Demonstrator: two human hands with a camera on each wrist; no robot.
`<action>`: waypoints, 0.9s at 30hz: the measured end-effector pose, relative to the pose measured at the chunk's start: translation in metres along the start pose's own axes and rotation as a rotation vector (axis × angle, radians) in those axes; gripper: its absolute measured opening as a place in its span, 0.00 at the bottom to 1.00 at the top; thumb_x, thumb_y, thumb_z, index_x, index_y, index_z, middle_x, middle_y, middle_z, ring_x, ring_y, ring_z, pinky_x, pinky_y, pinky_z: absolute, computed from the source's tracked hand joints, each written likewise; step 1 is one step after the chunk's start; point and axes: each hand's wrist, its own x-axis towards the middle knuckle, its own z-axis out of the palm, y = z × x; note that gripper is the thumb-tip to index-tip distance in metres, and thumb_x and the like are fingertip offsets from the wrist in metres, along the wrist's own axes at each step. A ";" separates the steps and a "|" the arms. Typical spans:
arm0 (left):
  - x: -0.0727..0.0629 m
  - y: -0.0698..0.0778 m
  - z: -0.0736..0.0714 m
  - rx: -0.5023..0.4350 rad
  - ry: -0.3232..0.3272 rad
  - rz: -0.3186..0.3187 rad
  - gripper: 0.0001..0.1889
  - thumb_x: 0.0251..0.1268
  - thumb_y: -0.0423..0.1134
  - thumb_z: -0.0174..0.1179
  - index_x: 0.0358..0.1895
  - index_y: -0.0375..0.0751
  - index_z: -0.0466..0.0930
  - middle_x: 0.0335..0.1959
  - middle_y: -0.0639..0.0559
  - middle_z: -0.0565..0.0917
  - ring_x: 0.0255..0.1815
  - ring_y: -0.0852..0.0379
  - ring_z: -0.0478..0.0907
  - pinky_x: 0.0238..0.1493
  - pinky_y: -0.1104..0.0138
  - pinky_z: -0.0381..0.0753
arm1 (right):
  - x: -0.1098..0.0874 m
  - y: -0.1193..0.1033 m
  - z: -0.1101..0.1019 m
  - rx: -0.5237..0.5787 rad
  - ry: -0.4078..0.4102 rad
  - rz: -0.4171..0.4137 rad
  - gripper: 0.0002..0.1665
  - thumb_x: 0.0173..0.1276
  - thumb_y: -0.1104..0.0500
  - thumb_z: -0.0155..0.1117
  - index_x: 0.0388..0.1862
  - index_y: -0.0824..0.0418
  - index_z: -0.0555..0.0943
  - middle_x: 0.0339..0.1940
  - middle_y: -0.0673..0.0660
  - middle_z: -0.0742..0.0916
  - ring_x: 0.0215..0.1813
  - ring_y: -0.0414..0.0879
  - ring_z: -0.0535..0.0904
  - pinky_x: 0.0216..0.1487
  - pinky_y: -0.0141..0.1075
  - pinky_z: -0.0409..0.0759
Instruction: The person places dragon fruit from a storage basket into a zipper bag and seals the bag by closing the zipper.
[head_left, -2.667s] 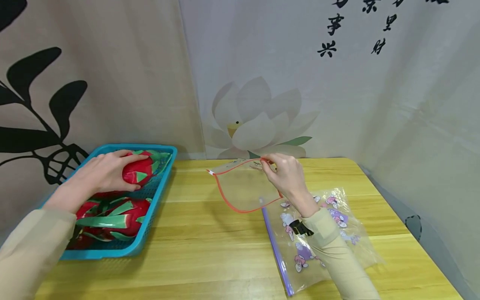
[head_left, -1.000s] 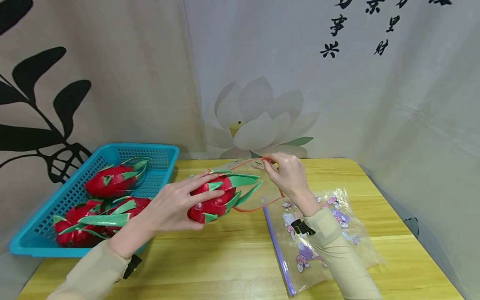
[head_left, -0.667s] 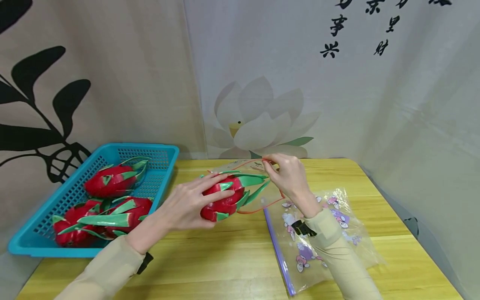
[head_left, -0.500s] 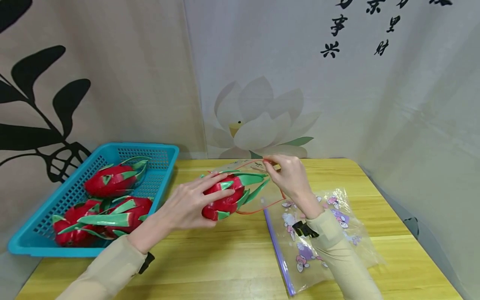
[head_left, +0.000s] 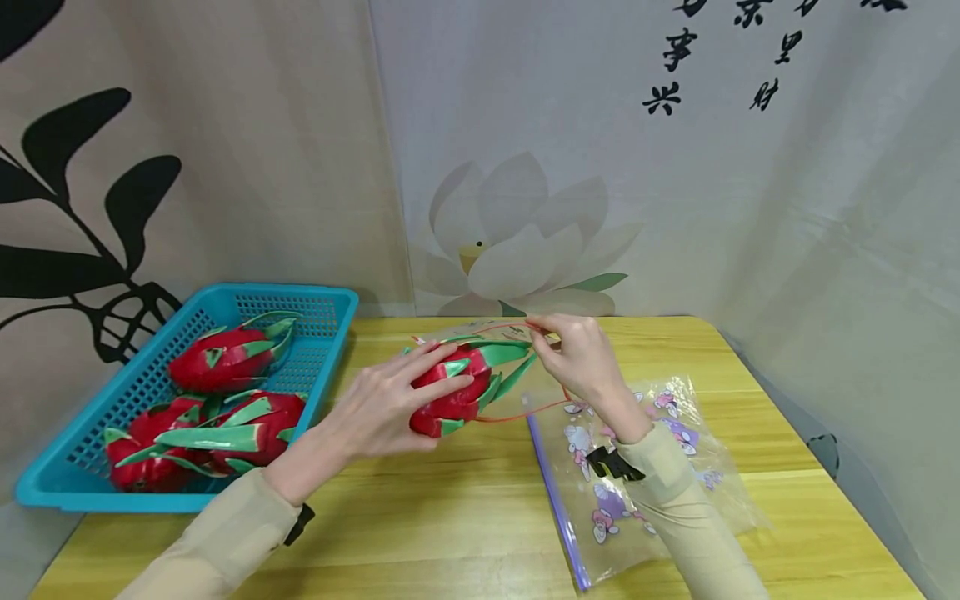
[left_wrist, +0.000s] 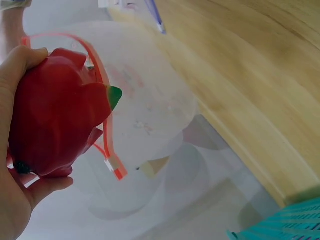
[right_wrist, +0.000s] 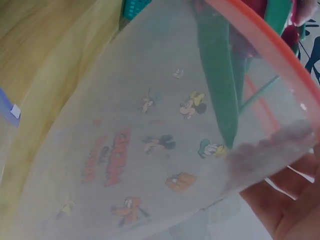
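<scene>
My left hand (head_left: 378, 408) grips a red dragon fruit (head_left: 450, 400), its green leaf tips pointing right toward the mouth of a clear zip bag (right_wrist: 125, 125). With thumb and fingertips my right hand (head_left: 581, 358) pinches the bag's red-edged rim, which stands spread apart. In the right wrist view, the fruit's long green leaves (right_wrist: 220, 85) lie inside the mouth and show through the film, which has printed cartoon figures. The left wrist view has the fruit's rounded red end (left_wrist: 55, 110) between thumb and fingers, with the red zip strip (left_wrist: 97, 70) around its far side.
A blue basket (head_left: 341, 333) at the left of the wooden table (head_left: 420, 533) holds 3 more dragon fruits (head_left: 225, 362). Under the right forearm lies a second clear bag (head_left: 547, 500) with a purple zip edge. A printed curtain (head_left: 300, 167) hangs behind.
My left hand has taken the dragon fruit from the basket and brought it right, to the bag's mouth. The right hand keeps its pinch and has dipped slightly. The basket has shifted left.
</scene>
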 end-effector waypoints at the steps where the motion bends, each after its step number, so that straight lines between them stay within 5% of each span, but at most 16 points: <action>1: 0.001 0.000 0.000 0.013 0.003 0.012 0.40 0.29 0.53 0.77 0.57 0.54 0.78 0.62 0.42 0.76 0.59 0.39 0.77 0.35 0.59 0.86 | 0.000 0.000 0.000 0.002 0.004 -0.004 0.11 0.63 0.67 0.59 0.42 0.67 0.86 0.39 0.61 0.89 0.35 0.50 0.88 0.30 0.33 0.85; 7: 0.005 0.005 0.003 0.073 0.002 0.056 0.40 0.29 0.55 0.77 0.57 0.56 0.78 0.61 0.43 0.77 0.60 0.40 0.76 0.39 0.58 0.86 | 0.003 -0.003 0.003 -0.001 0.022 -0.041 0.11 0.63 0.67 0.59 0.40 0.66 0.86 0.38 0.61 0.90 0.35 0.50 0.88 0.29 0.33 0.85; 19: 0.013 0.010 0.011 0.017 0.016 -0.058 0.36 0.34 0.53 0.75 0.56 0.54 0.79 0.60 0.44 0.78 0.59 0.43 0.76 0.36 0.59 0.86 | 0.002 -0.003 0.006 0.014 -0.004 -0.053 0.11 0.64 0.65 0.60 0.41 0.65 0.86 0.37 0.60 0.90 0.32 0.48 0.87 0.29 0.34 0.85; 27: 0.010 0.012 0.022 0.102 0.028 0.034 0.36 0.33 0.54 0.76 0.55 0.57 0.78 0.60 0.45 0.77 0.60 0.44 0.73 0.40 0.58 0.86 | 0.002 -0.003 0.006 0.030 0.027 -0.079 0.10 0.64 0.65 0.60 0.39 0.66 0.87 0.36 0.60 0.90 0.33 0.48 0.87 0.28 0.32 0.84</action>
